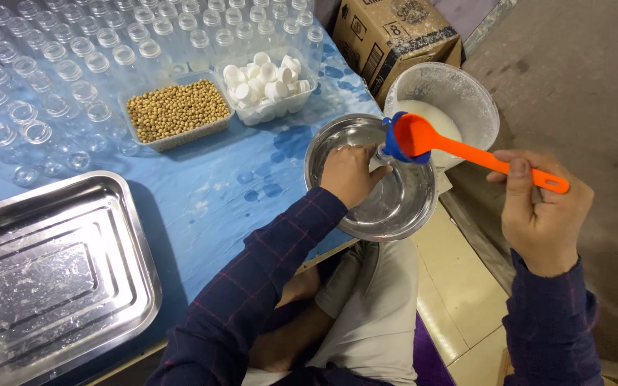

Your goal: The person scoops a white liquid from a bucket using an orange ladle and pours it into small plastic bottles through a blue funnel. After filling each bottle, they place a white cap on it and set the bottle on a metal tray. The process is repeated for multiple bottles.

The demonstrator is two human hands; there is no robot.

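Observation:
My left hand (348, 175) is closed around a small clear bottle (378, 152) held over a steel bowl (395, 214) at the table's edge. A blue funnel (390, 141) sits in the bottle's mouth. My right hand (541, 214) grips the handle of an orange spoon (466, 150), whose scoop rests in the funnel. Just beyond stands a clear plastic tub (459, 93) holding white powder (430, 118).
Rows of empty clear bottles (73, 64) cover the back of the blue table (209, 193). One tray holds tan beans (174, 109), another holds white caps (266, 80). A steel tray (44, 271) lies at the front left. A cardboard box (395, 36) stands on the floor.

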